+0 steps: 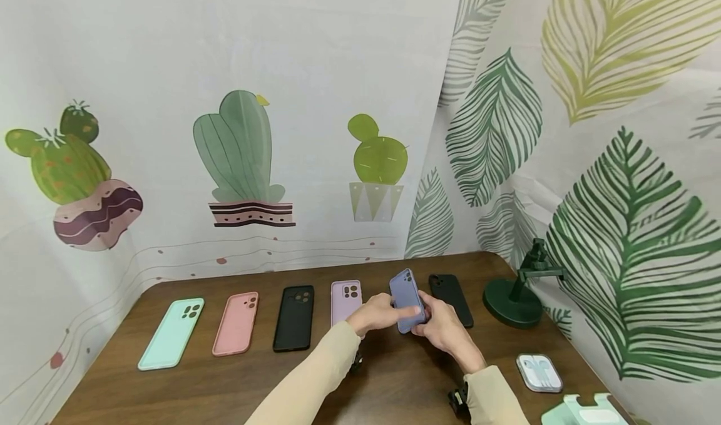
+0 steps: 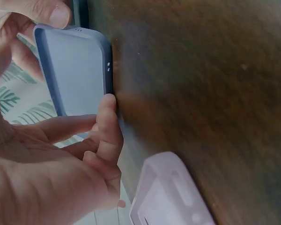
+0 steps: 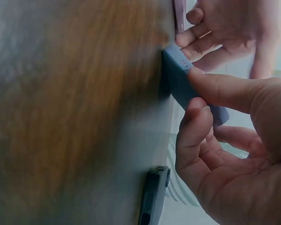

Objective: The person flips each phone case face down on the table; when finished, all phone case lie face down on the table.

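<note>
A blue-lavender phone case (image 1: pixel 404 290) is held tilted above the table between both hands, its hollow inner side visible in the left wrist view. My right hand (image 1: pixel 445 331) pinches its lower end, the thumb on the end edge and curled fingers at its back in the right wrist view. My left hand (image 1: pixel 376 313) holds the near left side, with a fingertip on the long edge close to the side holes in the left wrist view. Left of that hand lies a lilac phone case (image 1: pixel 340 296); a black phone case (image 1: pixel 452 296) lies just behind the right hand.
Farther left on the wooden table (image 1: pixel 253 387) lie a black phone case (image 1: pixel 293 318), a pink one (image 1: pixel 236 323) and a mint one (image 1: pixel 171 334). At the right stand a dark green stand (image 1: pixel 514 303), boxed earphones (image 1: pixel 539 373) and a mint holder (image 1: pixel 582 412). A printed cloth hangs behind.
</note>
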`<state>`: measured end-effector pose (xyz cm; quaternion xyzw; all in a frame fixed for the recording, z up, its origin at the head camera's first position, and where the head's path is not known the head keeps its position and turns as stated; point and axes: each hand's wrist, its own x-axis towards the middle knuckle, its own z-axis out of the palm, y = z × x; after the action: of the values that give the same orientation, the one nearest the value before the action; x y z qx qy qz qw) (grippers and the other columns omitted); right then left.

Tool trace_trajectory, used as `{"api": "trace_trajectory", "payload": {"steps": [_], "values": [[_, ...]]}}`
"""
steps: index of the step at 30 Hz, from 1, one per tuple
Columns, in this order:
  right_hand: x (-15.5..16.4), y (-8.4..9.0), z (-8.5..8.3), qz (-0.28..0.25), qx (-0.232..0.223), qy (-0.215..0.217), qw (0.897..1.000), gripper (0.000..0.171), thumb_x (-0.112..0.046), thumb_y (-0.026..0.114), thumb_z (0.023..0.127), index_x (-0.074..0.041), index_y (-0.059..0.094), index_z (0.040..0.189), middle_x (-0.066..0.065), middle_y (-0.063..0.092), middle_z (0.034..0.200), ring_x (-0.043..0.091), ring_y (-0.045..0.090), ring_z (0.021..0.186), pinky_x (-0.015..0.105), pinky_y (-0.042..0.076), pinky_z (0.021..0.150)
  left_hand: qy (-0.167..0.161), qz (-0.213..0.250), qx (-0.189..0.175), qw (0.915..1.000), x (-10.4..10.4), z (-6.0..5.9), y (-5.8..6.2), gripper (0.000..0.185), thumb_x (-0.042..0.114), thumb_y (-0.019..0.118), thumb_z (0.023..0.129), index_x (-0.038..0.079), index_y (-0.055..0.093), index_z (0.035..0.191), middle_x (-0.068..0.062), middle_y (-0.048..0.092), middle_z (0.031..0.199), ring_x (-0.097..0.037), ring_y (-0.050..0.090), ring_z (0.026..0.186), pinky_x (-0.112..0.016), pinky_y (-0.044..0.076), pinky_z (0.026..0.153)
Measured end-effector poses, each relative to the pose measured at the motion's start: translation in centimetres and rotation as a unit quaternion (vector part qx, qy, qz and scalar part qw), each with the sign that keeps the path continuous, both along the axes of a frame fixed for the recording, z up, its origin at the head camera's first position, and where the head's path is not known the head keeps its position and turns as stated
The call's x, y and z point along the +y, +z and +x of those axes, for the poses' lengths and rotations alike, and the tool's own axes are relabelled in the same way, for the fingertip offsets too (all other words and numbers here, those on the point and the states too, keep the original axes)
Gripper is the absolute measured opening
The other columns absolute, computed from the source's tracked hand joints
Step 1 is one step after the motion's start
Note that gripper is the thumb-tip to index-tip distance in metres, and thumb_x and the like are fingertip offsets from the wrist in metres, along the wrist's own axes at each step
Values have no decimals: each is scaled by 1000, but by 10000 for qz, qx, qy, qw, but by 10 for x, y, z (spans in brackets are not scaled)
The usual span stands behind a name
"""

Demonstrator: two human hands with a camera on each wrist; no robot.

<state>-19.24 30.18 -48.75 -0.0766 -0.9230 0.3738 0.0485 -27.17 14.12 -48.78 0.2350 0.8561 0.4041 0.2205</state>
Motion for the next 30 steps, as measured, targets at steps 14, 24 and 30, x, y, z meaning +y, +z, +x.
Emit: {"api": "trace_trajectory", "payload": {"steps": [14, 24, 30], "values": [[-15, 0, 0, -48, 294, 380, 9988, 72, -5, 84, 75, 3, 54, 140, -2, 64, 74, 9, 56, 70, 24, 46, 66, 111, 517, -96, 9986, -3, -4, 2, 48, 52, 68, 91, 5, 70, 105, -1, 60, 85, -21, 57, 86, -33, 44, 75], [-10, -7, -7, -459, -691, 466, 9955, 60, -9, 83, 78, 6, 57, 130, 8, 64, 77, 16, 59, 61, 28, 47, 57, 328, 854, 39, 9958, -12, -7, 8, 92, 23, 84, 82, -5, 32, 153, -7, 69, 81, -19, 65, 75, -27, 47, 70], [-8, -10, -10, -438, -836, 374, 9948, 71, -9, 83, 79, 11, 50, 138, 9, 63, 79, 16, 60, 61, 28, 47, 57, 317, 676, 128, 9971, -15, -6, 6, 85, 20, 84, 82, -8, 40, 148, -7, 72, 80, -16, 59, 68, -25, 45, 63]]}}
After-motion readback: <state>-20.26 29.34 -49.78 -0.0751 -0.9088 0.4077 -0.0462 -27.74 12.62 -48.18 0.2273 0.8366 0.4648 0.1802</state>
